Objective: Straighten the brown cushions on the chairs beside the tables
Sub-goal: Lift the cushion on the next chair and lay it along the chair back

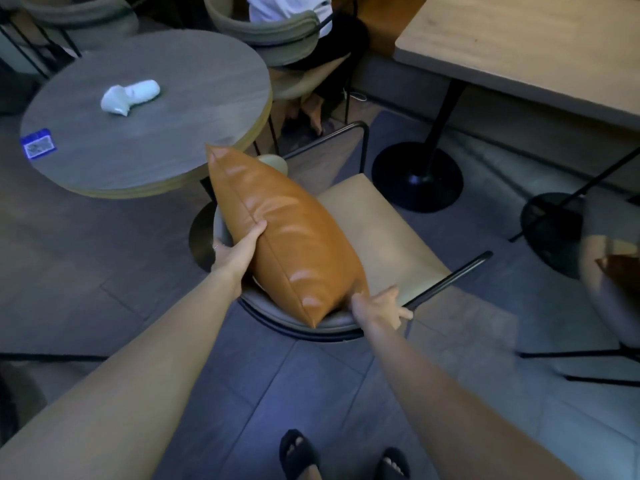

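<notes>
Your two hands hold a brown cushion [280, 233] standing on edge on a chair [381, 233] at frame centre.

The cushion's long axis runs from upper left, by the round table [145, 109], down to lower right. Your left hand [239, 249] presses its left seam at mid-length, thumb on top, fingers hidden behind. Your right hand [381, 306] pinches the lower-right corner, nearest you. I judge that corner is the pivot for squaring it against the backrest.
</notes>
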`<state>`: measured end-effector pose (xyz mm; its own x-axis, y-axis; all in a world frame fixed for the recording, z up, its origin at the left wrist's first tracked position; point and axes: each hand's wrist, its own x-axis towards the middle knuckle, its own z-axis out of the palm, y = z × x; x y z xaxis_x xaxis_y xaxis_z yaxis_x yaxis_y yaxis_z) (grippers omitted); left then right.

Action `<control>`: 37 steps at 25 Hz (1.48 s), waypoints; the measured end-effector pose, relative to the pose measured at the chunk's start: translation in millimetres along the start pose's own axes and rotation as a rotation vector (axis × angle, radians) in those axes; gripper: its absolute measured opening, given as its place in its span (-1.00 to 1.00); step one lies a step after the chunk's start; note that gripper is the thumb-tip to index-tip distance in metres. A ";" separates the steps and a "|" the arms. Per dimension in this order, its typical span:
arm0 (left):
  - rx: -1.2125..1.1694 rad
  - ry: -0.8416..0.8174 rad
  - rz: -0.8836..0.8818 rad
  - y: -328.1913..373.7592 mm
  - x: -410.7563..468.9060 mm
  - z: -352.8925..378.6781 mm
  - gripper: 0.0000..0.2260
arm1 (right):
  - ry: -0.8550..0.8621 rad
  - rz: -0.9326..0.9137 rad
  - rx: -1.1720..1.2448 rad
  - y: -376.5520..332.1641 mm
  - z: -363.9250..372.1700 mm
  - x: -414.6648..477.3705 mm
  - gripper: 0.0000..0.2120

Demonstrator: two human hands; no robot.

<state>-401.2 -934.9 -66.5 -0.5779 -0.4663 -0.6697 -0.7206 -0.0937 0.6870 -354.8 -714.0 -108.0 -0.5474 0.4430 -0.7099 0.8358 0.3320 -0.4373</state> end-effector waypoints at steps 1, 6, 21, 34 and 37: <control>0.006 0.005 -0.005 1.2 4.2 2.8 0.35 | 0.008 -0.003 0.009 -0.2 0.1 2.0 -0.39; 0.028 0.018 0.003 10.1 18.1 30.6 0.37 | 0.060 -0.073 0.039 -4.5 -18.1 26.4 -0.43; -0.219 -0.197 -0.145 60.5 23.9 193.1 0.48 | 0.165 -0.078 0.559 -42.6 -112.4 148.3 -0.07; -0.191 -0.048 -0.237 89.6 -16.5 342.8 0.26 | 0.275 -0.084 0.661 -55.9 -192.8 244.4 -0.10; -0.202 -0.027 -0.297 91.9 -31.0 370.9 0.17 | 0.275 -0.067 0.686 -55.7 -201.7 253.4 -0.20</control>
<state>-591.5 -602.8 -87.1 -0.3667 -0.3691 -0.8540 -0.7700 -0.3948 0.5013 -548.5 -452.2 -152.2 -0.5138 0.6625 -0.5450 0.5890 -0.1895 -0.7856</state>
